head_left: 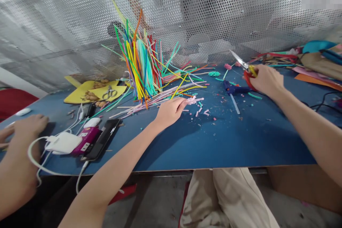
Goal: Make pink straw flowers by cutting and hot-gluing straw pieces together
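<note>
My left hand (pixel 170 111) reaches over the blue table (pixel 213 142) and pinches a small pink foam piece (pixel 194 100) at its fingertips. Small pink scraps (pixel 202 111) lie scattered just right of it. My right hand (pixel 265 79) holds red and yellow scissors (pixel 244 67) above the table at the right, blades pointing up and left. A blue glue gun (pixel 235 89) with a clear glue stick lies between my hands. An upright bundle of coloured foam strips (pixel 140 62) stands behind my left hand.
Another person's hand (pixel 25 125) rests at the left edge. A phone (pixel 100 143), a white charger (pixel 62 143) and cables lie near it. Yellow foam sheets with a second pair of scissors (pixel 109 93) sit at back left. Craft paper piles (pixel 317 62) fill the right. A perforated metal screen stands behind.
</note>
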Motion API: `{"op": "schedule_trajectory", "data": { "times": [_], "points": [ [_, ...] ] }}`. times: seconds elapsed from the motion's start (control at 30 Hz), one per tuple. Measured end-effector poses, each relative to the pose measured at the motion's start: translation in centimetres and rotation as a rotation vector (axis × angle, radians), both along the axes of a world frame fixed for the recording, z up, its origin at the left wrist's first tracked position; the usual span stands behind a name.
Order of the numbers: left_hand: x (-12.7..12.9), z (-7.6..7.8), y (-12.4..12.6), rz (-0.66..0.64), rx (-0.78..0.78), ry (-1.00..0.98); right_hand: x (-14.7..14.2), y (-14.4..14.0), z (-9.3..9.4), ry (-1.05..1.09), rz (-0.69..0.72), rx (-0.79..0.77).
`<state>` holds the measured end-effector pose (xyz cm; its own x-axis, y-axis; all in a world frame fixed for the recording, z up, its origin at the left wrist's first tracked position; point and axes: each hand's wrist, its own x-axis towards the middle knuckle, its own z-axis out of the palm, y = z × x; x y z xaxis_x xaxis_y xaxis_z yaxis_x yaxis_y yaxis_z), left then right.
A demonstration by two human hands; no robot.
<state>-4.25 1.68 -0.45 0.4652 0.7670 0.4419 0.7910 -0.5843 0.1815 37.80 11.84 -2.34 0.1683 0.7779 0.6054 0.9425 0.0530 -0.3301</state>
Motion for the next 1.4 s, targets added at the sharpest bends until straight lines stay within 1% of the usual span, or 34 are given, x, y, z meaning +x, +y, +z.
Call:
{"op": "schedule_trajectory", "data": {
  "times": [0.07,0.13,0.2,0.23,0.3,0.4,0.43,0.5,0.57,0.6,0.63,0.7,0.73,0.87,1.0,1.1,1.27,1.4],
  "points": [
    [0.0,0.0,0.0,-0.014,-0.012,-0.005,3.3,1.7,-0.9,0.007,-0.069,-0.009],
    [0.0,-0.1,0.0,-0.029,-0.024,-0.014,5.6,2.7,-1.5,0.01,-0.115,-0.029],
    [0.0,-0.1,0.0,-0.036,-0.021,-0.022,6.6,2.9,-1.7,0.008,-0.134,-0.033],
    [0.0,-0.1,0.0,-0.038,-0.016,-0.026,6.5,2.7,-1.5,0.003,-0.131,-0.022],
    [0.1,-0.1,-0.2,-0.052,-0.005,-0.031,5.3,1.8,-0.7,-0.013,-0.103,0.025],
    [0.4,0.0,-0.5,-0.074,-0.001,-0.02,1.1,-0.5,1.2,-0.043,0.018,0.103],
    [0.6,0.0,-0.7,-0.076,0.0,-0.011,-0.7,-1.5,1.8,-0.045,0.101,0.116],
    [0.8,0.1,-0.9,-0.077,0.002,0.019,-4.5,-3.6,2.7,-0.059,0.3,0.087],
    [1.0,0.0,-1.2,-0.084,0.0,0.054,-8.1,-5.8,3.0,-0.072,0.476,0.041],
    [1.1,0.0,-1.3,-0.088,-0.004,0.07,-9.6,-6.7,2.9,-0.067,0.619,0.035],
    [1.2,0.0,-1.3,-0.09,-0.005,0.084,-10.9,-7.6,2.8,-0.091,0.724,0.023],
    [1.3,-0.1,-1.4,-0.092,-0.004,0.1,-12.8,-9.0,2.2,-0.135,0.868,0.036],
    [1.4,-0.1,-1.5,-0.094,-0.002,0.105,-13.4,-9.4,1.9,-0.152,0.906,0.043],
    [1.5,-0.2,-1.6,-0.112,0.001,0.106,-14.3,-10.0,1.0,-0.174,0.976,0.063],
    [1.5,-0.2,-1.6,-0.11,-0.009,0.091,-14.4,-10.1,1.1,-0.166,1.005,0.071],
    [1.6,-0.2,-1.5,-0.105,-0.014,0.089,-14.5,-10.1,1.2,-0.136,0.992,0.087],
    [1.6,-0.2,-1.5,-0.089,-0.016,0.082,-14.6,-10.3,1.1,-0.105,0.92,0.095],
    [1.5,-0.2,-1.4,-0.085,-0.001,0.079,-14.7,-10.4,1.1,-0.077,0.924,0.084]
  ]
}}
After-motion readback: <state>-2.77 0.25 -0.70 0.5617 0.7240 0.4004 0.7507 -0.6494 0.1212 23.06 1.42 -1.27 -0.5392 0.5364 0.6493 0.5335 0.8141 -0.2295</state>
